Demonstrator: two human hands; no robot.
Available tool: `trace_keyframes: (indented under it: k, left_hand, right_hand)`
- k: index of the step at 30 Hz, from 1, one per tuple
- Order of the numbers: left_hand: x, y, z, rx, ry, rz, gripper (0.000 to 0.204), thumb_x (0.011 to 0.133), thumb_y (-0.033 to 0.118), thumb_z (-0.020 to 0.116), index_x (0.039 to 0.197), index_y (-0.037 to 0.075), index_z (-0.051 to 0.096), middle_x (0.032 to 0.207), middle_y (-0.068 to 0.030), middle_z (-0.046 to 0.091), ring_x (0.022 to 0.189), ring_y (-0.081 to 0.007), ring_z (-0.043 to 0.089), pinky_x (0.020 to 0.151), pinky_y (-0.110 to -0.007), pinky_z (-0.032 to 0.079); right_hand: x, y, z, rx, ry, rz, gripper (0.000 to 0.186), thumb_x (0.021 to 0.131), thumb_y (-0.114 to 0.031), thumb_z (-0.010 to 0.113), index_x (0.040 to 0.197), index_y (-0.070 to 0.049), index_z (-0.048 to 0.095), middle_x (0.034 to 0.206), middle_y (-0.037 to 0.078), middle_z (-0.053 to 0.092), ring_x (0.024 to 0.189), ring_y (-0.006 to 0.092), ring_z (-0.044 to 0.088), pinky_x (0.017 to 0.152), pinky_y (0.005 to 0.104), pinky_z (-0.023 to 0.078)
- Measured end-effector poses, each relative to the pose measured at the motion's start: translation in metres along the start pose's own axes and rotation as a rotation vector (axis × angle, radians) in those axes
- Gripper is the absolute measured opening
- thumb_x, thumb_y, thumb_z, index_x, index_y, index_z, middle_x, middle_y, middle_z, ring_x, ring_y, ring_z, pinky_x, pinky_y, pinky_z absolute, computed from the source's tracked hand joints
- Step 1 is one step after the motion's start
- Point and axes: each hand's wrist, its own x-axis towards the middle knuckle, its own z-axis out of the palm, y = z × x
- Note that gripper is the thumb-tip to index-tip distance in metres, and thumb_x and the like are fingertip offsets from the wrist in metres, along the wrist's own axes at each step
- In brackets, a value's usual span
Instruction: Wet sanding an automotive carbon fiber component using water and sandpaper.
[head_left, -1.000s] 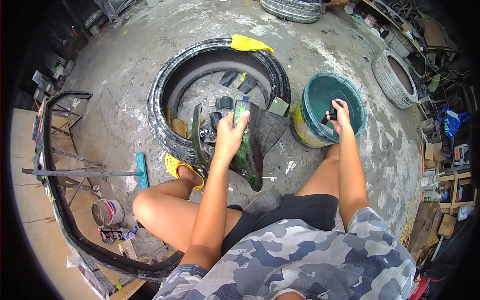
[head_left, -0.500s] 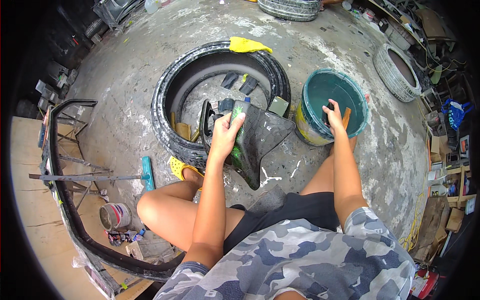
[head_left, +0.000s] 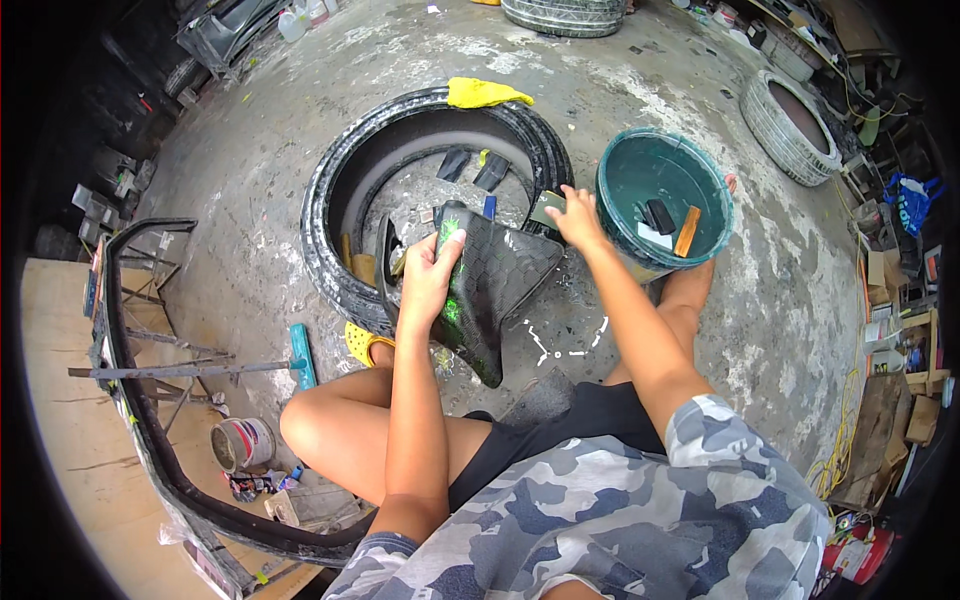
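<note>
My left hand grips a black body panel with a woven carbon-fibre pattern and bright green patches along one edge. The panel tilts over the near side of a large tyre lying flat. At the tyre's right rim, my right hand has its fingers closed on the edge of a small square grey-green sheet. Just right of that hand stands a green bucket of water. A black block, an orange-brown strip and a pale piece are in it.
A yellow cloth drapes over the tyre's far rim. Dark pads lie inside the tyre. To the left are a teal-headed squeegee, a curved black frame and a small paint bucket. Another tyre rests at far right.
My right hand has let go of the black block in the bucket and moved left to the square sheet. The panel in my left hand has shifted slightly left and down.
</note>
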Motion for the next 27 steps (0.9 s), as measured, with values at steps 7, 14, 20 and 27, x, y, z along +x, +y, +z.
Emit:
trace_keyframes:
  k: [7,14,20,27]
  left_hand:
    - [0.014,-0.033,0.003,0.154,0.014,-0.032,0.032,0.09,0.026,0.059,0.077,-0.003,0.058,0.067,0.004,0.05,0.064,-0.0057,0.041,0.058,-0.026,0.037]
    - [0.037,-0.035,0.023,0.495,0.063,0.077,0.043,0.087,0.034,0.061,0.077,-0.008,0.057,0.061,-0.0163,0.054,0.06,-0.0144,0.049,0.059,-0.036,0.042]
    - [0.08,-0.077,0.057,0.601,0.02,0.066,0.046,0.086,0.037,0.061,0.078,-0.008,0.059,0.065,-0.0217,0.057,0.062,-0.0216,0.055,0.062,-0.039,0.043]
    - [0.112,-0.11,0.06,0.749,0.02,-0.033,0.05,0.084,0.042,0.06,0.08,-0.008,0.063,0.068,-0.023,0.061,0.065,-0.0284,0.062,0.065,-0.041,0.045]
  right_hand:
    - [0.014,0.014,0.026,0.211,0.088,0.322,0.045,0.071,-0.008,0.074,0.111,-0.001,0.052,0.114,0.024,0.045,0.11,0.0378,0.046,0.096,0.043,0.038]
    - [0.029,0.017,-0.058,0.469,0.275,-0.116,0.019,0.069,-0.003,0.07,0.076,-0.003,0.053,0.075,0.012,0.059,0.071,0.0226,0.058,0.067,0.0342,0.047]
    - [0.036,0.095,-0.097,0.337,0.317,0.217,0.008,0.072,-0.001,0.053,0.077,-0.004,0.047,0.07,0.021,0.059,0.074,0.0414,0.059,0.067,0.0439,0.046]
    - [0.007,0.111,-0.069,0.157,0.032,0.278,0.017,0.076,0.002,0.05,0.09,-0.007,0.047,0.088,0.028,0.06,0.094,0.0469,0.057,0.08,0.0504,0.043]
